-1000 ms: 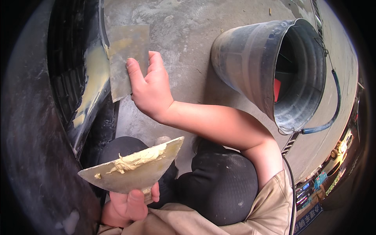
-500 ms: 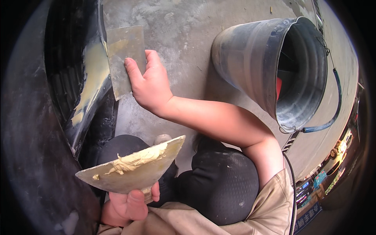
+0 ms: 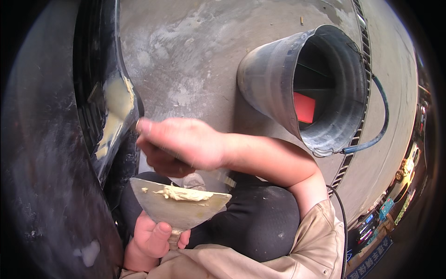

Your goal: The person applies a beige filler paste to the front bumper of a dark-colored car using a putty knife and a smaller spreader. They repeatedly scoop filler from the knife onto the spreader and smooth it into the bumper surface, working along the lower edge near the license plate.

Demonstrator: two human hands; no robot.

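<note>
Low in the middle, my left hand [image 3: 152, 237] is closed round the short handle of a wide putty knife [image 3: 179, 210]. A ridge of pale yellow filler [image 3: 186, 192] lies along the upper part of its blade. Above it, my right hand [image 3: 186, 144] is closed and smeared by motion, gripping a thin flat spreader that is mostly hidden, nearly edge-on. To the left of that hand is a dark car body edge [image 3: 124, 95] bearing a patch of yellow filler [image 3: 117, 104]. The right fingertips are a little apart from this patch.
A metal bucket [image 3: 269, 74] lies tipped on its side at right, with a red flat piece [image 3: 304, 108] inside and a blue-sleeved handle [image 3: 386, 111]. Behind it runs a floor grate [image 3: 355, 139]. A dark glossy panel [image 3: 42, 153] fills the left side. My bent knees [image 3: 260, 218] are below.
My right hand has moved down from beside the body edge and turned, hiding most of the spreader. The putty knife has tilted and shifted slightly. More filler shows on the body edge.
</note>
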